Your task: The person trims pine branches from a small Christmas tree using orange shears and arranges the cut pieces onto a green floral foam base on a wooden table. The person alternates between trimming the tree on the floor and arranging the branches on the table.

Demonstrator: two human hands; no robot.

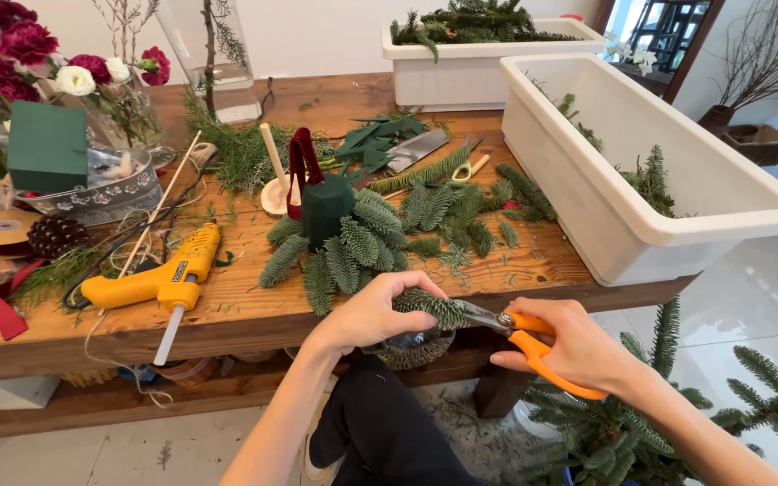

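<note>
The scissors [533,337] have orange handles; the fir sprig [434,308] is deep green. The glue gun [159,279] is yellow with a white stick. The tabletop [245,301] is warm brown, streaked with grain. Both planter troughs [623,225] are cream-white. The foam block [47,147] is dark green, the carnations [24,45] crimson and white.

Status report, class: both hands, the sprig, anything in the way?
Left hand grips fir sprig. Right hand holds orange scissors, blades at sprig. Nothing between them.

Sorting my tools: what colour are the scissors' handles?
Orange, on the scissors in the right hand; head view.
</note>
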